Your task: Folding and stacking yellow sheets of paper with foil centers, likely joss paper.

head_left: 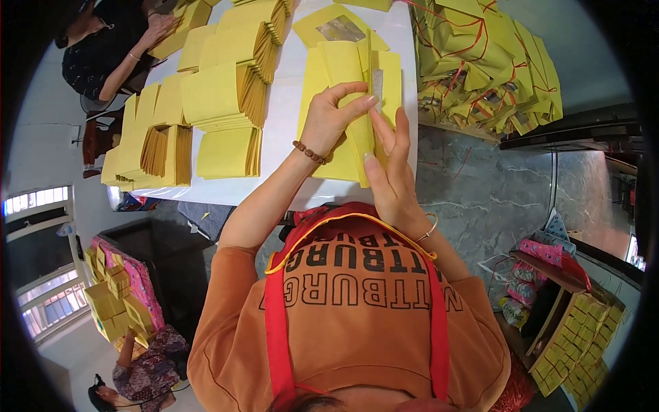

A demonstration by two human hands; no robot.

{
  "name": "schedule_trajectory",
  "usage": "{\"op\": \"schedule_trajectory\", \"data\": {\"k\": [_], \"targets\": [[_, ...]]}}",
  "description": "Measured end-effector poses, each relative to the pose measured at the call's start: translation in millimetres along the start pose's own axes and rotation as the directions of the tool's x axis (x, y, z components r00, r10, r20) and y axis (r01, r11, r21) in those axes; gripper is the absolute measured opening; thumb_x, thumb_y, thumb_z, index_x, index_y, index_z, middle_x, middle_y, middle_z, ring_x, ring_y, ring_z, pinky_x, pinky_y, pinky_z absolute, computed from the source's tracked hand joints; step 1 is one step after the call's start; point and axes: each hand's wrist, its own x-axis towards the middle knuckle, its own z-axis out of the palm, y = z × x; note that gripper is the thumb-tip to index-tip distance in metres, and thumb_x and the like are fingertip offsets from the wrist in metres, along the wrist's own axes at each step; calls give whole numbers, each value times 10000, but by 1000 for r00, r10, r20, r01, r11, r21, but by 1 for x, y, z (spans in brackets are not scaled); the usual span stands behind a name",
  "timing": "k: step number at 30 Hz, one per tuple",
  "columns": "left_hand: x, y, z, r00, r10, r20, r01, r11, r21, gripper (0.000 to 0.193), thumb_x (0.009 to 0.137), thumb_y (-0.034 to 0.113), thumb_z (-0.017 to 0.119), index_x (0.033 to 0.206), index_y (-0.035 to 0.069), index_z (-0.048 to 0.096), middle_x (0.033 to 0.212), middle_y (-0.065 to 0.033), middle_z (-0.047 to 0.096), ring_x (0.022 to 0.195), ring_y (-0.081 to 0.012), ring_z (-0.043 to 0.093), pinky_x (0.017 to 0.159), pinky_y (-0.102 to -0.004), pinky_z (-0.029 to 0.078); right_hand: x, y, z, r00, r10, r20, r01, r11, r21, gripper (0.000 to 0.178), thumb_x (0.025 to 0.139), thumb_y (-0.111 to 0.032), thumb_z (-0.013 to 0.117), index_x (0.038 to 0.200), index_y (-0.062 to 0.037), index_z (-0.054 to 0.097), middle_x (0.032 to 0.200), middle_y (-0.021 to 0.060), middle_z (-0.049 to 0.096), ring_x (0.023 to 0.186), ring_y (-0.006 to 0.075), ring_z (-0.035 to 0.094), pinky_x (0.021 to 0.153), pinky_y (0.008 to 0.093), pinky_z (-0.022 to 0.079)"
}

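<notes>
A yellow paper piece (338, 63), partly folded lengthwise, lies in front of me on a white-topped table (288, 96). My left hand (333, 120), with a beaded bracelet at the wrist, presses on it; thumb and bent forefinger pinch near its raised fold. Beside that fold, my right hand (395, 168) has its fingers stretched out, and its thumb rests by the paper's right edge. Another yellow sheet lies beneath, showing a clear window strip (377, 86). Farther off is a yellow piece with a clear window (341, 29). The fingers hide part of the fold.
Stacks of folded yellow paper (223, 89) line the table's left side. Yellow bundles tied with red string (480, 62) are piled at the right. One person's hand (161, 26) touches paper at the far left; another person (147, 371) sits lower left beside more yellow stacks.
</notes>
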Motion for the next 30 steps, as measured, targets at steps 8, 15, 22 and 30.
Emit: {"op": "schedule_trajectory", "data": {"k": [8,15,22,30], "targets": [[1,-7,-4,997,59,41,-55,994,-99,353,855,130,628,1144,-53,540,985,-85,619,848,-116,597,699,-237,499,4,-5,3,998,55,-44,-40,957,287,705,933,-137,401,1407,-27,-109,1428,306,131,1329,377,216,1081,423,184],[1,-9,-4,997,82,11,-80,989,-126,351,867,122,607,1162,-54,534,982,-79,620,830,-116,598,717,-236,499,5,-4,2,997,71,-38,-55,943,327,684,934,-129,376,1408,-29,-106,1426,311,130,1332,372,216,1080,420,192],[3,-18,-9,997,82,-9,-83,987,-135,142,869,93,559,981,5,555,801,-9,583,691,-58,536,597,-205,445,5,-5,2,995,94,-36,-76,936,345,669,938,-136,360,1408,-28,-103,1421,298,169,1326,356,242,1081,410,193],[0,-12,8,861,432,-267,-420,901,105,260,810,30,490,1060,-6,553,824,-47,563,712,-87,509,651,-216,426,3,-2,1,996,77,-44,-57,940,337,676,937,-135,368,1408,-27,-104,1414,295,195,1321,355,251,1080,406,194]]}}
